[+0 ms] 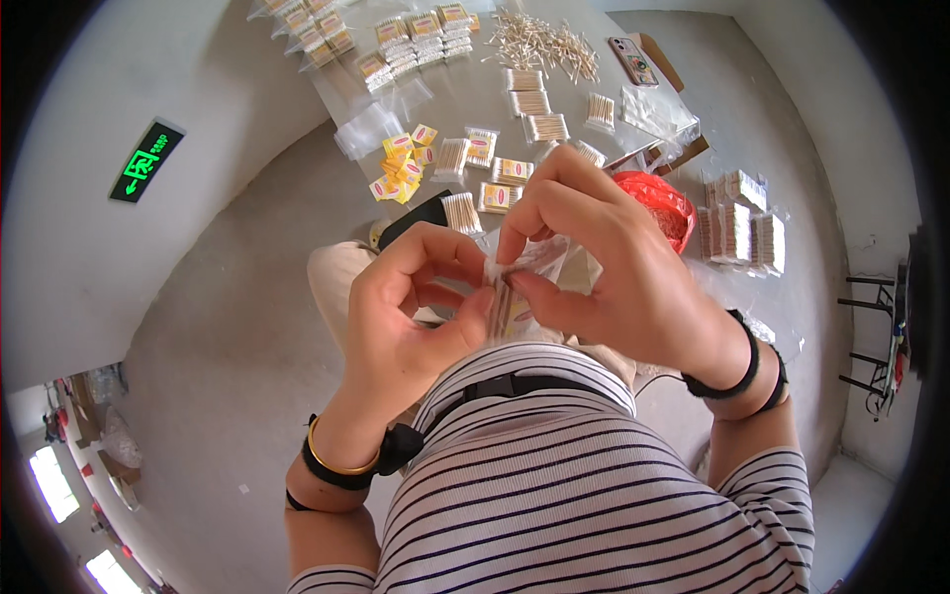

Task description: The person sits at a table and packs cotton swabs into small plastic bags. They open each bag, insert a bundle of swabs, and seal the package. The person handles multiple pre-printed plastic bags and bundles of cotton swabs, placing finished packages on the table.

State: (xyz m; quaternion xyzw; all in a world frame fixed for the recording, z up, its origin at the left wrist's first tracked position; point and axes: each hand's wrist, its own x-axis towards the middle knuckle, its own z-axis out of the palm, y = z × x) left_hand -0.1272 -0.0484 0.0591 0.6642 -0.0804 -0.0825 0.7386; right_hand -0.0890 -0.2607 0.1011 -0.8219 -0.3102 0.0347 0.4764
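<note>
Close in front of my waist, I hold a small clear plastic bag of cotton swabs in both hands. My left hand is closed on its left side, thumb and fingertips at the bag's upper part. With thumb and index finger bent together, my right hand pinches the top of the same bag. A bit of yellow and red print shows through the plastic; my fingers hide much of the rest. Just beyond my hands a bundle of cotton swabs lies at the table's near edge, beside packed bags of swabs.
Yellow label cards lie left of the bundles, near empty clear bags. Farther off are loose cotton swabs, stacked packs and a phone. A red plastic bag sits right; more swab packs stand beyond it.
</note>
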